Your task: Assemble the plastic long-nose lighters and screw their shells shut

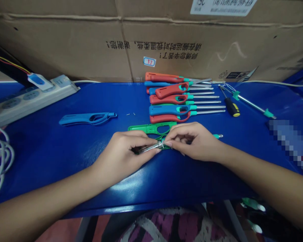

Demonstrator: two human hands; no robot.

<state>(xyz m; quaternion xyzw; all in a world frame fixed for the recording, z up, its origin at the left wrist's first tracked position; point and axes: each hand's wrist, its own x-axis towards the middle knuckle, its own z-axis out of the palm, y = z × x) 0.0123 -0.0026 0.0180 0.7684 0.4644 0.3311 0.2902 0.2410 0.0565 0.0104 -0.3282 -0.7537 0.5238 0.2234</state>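
The left hand point(121, 153) held a small, clear tube point(151, 147) in its fingers, and the right hand's fingers were bent in close at the tube's shiny end, but I could not tell if they pinched any bit of it. The tube was up over the blue tabletop point(166, 185), near a green plastic shell point(141, 128) and in front of the pile of red and blue lighters point(169, 109). The work seemed to be at that tiny end, so I think the next little move needed a steady tube and soft, slow fingers.

Red and blue lighters point(170, 99), loosely stacked
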